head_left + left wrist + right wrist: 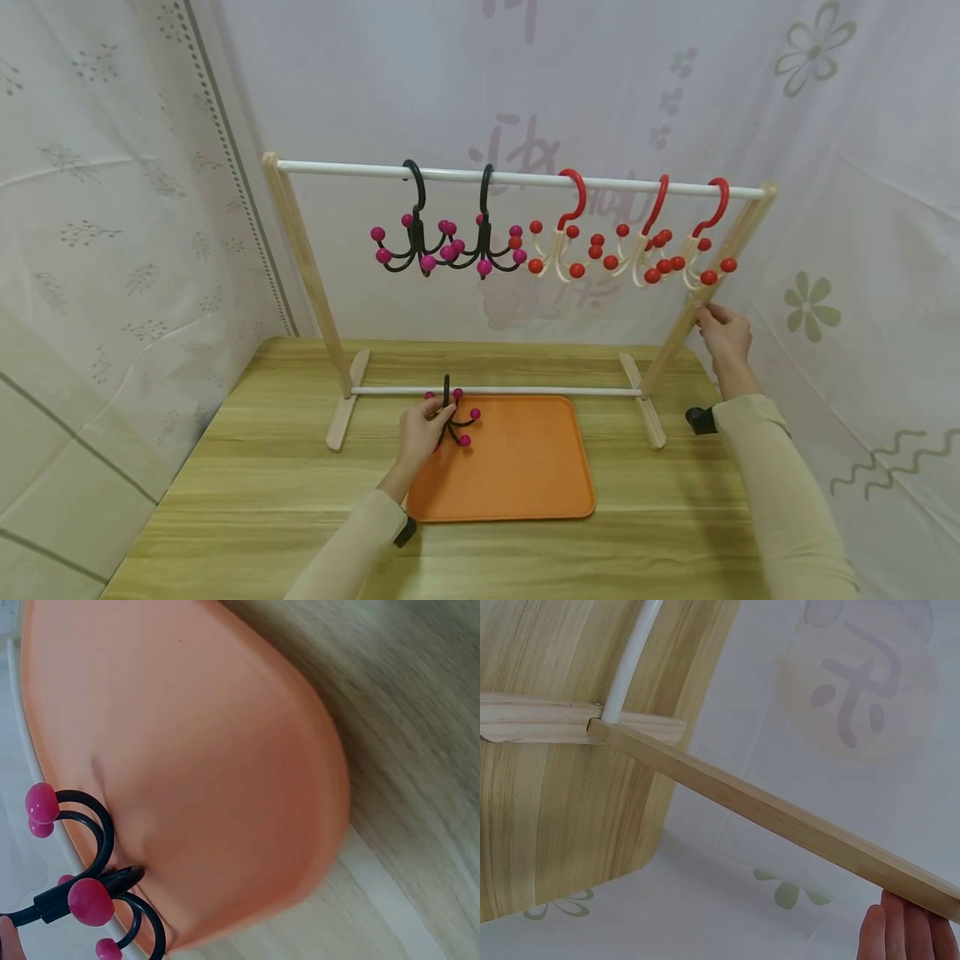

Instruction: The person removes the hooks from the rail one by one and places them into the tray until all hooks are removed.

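My left hand (422, 432) pinches a black hook hanger (448, 417) with magenta ball tips by its stem, over the left back part of an orange tray (517, 467). In the left wrist view, the hanger's curved arms (109, 836) spread over the tray's edge, and only a fingertip shows at the border. My right hand (726, 337) holds the right wooden post (678, 333) of a hanging rack, below the top bar. Its fingers (919, 930) meet the post from below in the right wrist view.
Along the rack's white top bar (517, 177) hang two black hangers (417, 237) with magenta balls and three cream hangers (561, 246) with red hooks and red balls. A white lower bar (540, 390) runs behind the tray. The wooden table (255, 492) meets patterned curtains at the back.
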Motion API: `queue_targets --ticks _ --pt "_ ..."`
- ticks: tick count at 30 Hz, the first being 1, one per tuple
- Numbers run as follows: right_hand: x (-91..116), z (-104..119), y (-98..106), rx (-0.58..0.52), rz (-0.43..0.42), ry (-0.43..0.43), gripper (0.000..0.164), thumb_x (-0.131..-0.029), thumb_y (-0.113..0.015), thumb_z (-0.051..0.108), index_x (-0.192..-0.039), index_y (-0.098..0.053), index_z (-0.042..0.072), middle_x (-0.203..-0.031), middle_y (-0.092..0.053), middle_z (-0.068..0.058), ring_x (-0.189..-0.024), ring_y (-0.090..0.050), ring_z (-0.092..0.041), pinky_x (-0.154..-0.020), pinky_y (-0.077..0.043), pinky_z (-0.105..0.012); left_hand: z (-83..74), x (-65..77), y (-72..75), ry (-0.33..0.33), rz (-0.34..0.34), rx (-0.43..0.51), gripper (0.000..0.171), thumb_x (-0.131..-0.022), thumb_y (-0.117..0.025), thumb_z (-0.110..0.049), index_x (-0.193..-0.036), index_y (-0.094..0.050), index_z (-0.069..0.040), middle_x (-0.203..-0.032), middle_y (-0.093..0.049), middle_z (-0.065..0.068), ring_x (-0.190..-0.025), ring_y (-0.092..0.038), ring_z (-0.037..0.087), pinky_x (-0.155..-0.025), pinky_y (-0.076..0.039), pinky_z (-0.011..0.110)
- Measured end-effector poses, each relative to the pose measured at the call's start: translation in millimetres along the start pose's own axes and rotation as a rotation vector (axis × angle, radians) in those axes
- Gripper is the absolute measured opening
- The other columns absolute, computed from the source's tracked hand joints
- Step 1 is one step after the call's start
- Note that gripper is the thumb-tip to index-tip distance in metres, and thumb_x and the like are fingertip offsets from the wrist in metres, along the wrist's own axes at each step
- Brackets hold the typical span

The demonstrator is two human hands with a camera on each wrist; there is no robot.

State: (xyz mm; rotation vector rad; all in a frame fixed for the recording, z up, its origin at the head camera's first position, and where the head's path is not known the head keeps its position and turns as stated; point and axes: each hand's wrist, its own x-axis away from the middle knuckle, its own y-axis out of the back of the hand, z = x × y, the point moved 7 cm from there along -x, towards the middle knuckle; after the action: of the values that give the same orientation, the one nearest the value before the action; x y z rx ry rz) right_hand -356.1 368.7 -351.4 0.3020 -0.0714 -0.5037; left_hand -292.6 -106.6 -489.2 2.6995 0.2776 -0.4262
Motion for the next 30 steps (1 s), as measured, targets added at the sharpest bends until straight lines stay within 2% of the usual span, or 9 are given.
queue_targets --ticks 3,6,10,13,19,24,30 --pt "-0.5 -0.4 0.3 -0.001 -0.003 -0.004 0.063 -0.082 -0.052 0.048 -0.129 -0.044 0.006 -0.099 -0.054 0.004 -0.091 -0.049 -0.011 -0.089 -0.036 -0.034 -4.4 1.3 2.2 -0.076 -0.018 0.051 0.022 -0.078 -0.068 -0.02 -0.086 -0.069 0.001 -0.08 -0.066 0.009 -0.071 -0.062 0.021 -0.059 -0.049 0.03" --pt "-0.3 0.2 0.3 0.015 -0.01 0.005 0.063 -0.082 -0.052 0.048 -0.129 -0.045 0.006 -0.1 -0.055 0.004 -0.089 -0.05 -0.009 -0.088 -0.037 -0.032 -8.0 0.2 7.3 -0.095 -0.046 0.108 0.028 -0.077 -0.069 -0.024 -0.088 -0.068 0.002 -0.079 -0.066 0.009 -0.071 -0.062 0.02 -0.059 -0.049 0.029" --pt "-0.5 0.8 0.2 0.029 -0.017 0.013 0.062 -0.082 -0.051 0.048 -0.128 -0.045 0.006 -0.104 -0.055 0.0 -0.089 -0.05 -0.009 -0.086 -0.038 -0.03 -12.1 -10.9 21.3 -0.028 -0.108 0.118 0.034 -0.079 -0.066 -0.032 -0.094 -0.068 -0.002 -0.084 -0.066 0.008 -0.074 -0.062 0.02 -0.062 -0.049 0.031" --pt "-0.5 0.6 0.1 0.02 -0.013 0.006 0.062 -0.083 -0.051 0.047 -0.129 -0.045 0.006 -0.106 -0.054 -0.001 -0.091 -0.05 -0.01 -0.085 -0.039 -0.028 -22.5 -24.5 36.3 -0.03 -0.156 0.113 0.034 -0.081 -0.063 -0.032 -0.097 -0.067 -0.001 -0.089 -0.066 0.009 -0.078 -0.063 0.021 -0.065 -0.049 0.029" --pt "0.8 0.5 -0.2 0.016 -0.002 -0.001 0.06 -0.083 -0.051 0.045 -0.129 -0.044 0.006 -0.104 -0.054 0.001 -0.093 -0.05 -0.01 -0.083 -0.04 -0.024 -59.5 -50.8 68.9 -0.077 -0.22 0.178 0.037 -0.083 -0.061 -0.029 -0.105 -0.063 0.001 -0.098 -0.063 0.012 -0.083 -0.061 0.022 -0.068 -0.046 0.019" --pt "0.1 0.1 -0.3 0.02 -0.003 0.005 0.06 -0.084 -0.051 0.044 -0.129 -0.044 0.005 -0.102 -0.054 0.002 -0.091 -0.05 -0.01 -0.081 -0.04 -0.023 -94.0 -67.5 92.8 -0.127 -0.264 0.285 0.039 -0.084 -0.061 -0.027 -0.111 -0.059 0.001 -0.109 -0.059 0.012 -0.095 -0.057 0.021 -0.078 -0.043 0.023" --pt "-0.5 0.1 0.1 0.021 -0.006 0.011 0.06 -0.084 -0.051 0.045 -0.129 -0.045 0.006 -0.101 -0.054 0.002 -0.089 -0.05 -0.009 -0.078 -0.04 -0.021 -134.4 -78.2 121.8 -0.139 -0.361 0.172 0.039 -0.082 -0.059 -0.041 -0.112 -0.062 -0.016 -0.109 -0.06 -0.006 -0.095 -0.056 0.005 -0.079 -0.043 0.022"
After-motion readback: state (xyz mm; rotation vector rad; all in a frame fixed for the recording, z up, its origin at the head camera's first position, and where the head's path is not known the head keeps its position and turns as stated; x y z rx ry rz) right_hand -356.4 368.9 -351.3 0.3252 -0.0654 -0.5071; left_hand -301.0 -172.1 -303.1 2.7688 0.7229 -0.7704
